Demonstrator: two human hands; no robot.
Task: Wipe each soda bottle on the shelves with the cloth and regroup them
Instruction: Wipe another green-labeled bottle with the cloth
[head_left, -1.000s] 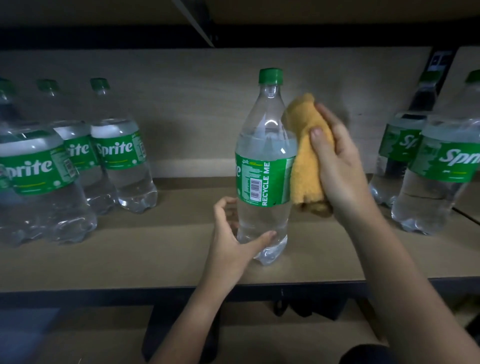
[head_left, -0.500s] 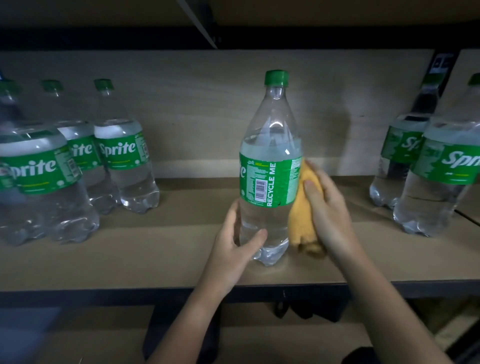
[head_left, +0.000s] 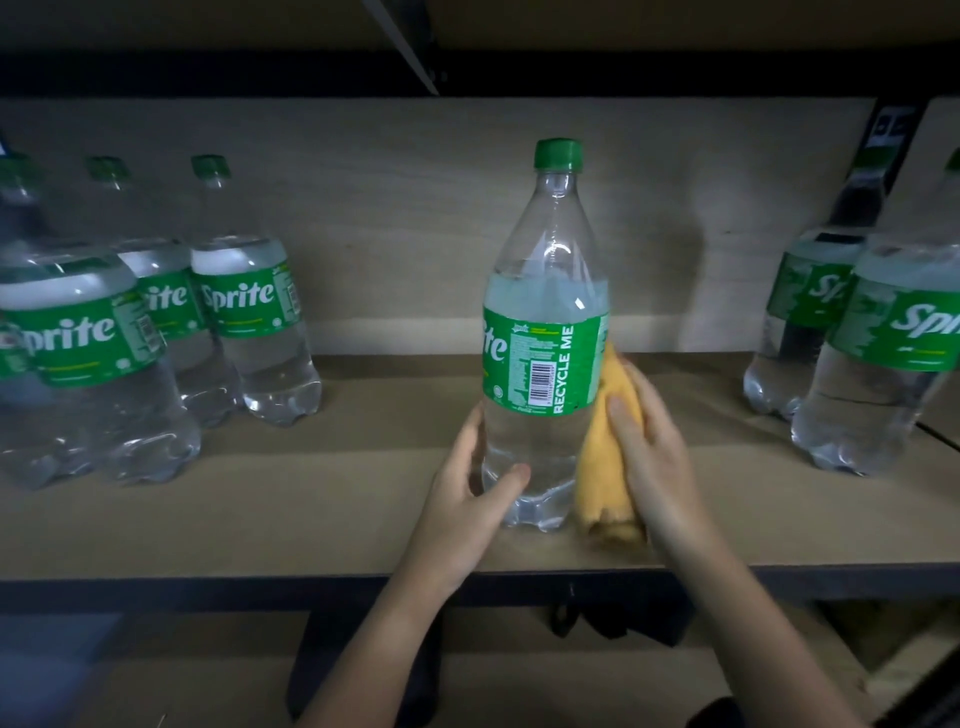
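Shelf (head_left: 322, 525), wood-toned board with dark front edge, seen from above and in front. Light is dim.

Centre: one Sprite bottle (head_left: 545, 364) standing upright on the shelf, green cap on, clear liquid up to the shoulder, label turned so the barcode and "RECYCLE ME" face the camera.

Left hand (head_left: 467, 499) at about 7 o'clock from the bottle's base: fingers curled round the lower body, thumb across the front just above the base. It grips the bottle.

Right hand (head_left: 649, 457) at about 4 o'clock from the bottle: fingers wrapped over a yellow cloth (head_left: 602, 467), pressing it against the bottle's right flank below the label. The cloth is bunched lengthwise (its lower end rests on or just above the shelf; cannot tell which).

At 9 o'clock, well apart from the centre bottle: left group of bottles (head_left: 156, 343), upright, packed close together, labels facing forward.

At 3 o'clock, also well apart: right pair of bottles (head_left: 857, 353), upright, one partly behind the other, the nearer cut by the frame edge.

Behind everything, a pale back panel (head_left: 395, 218). Overhead, the dark edge of an upper shelf (head_left: 208, 73).
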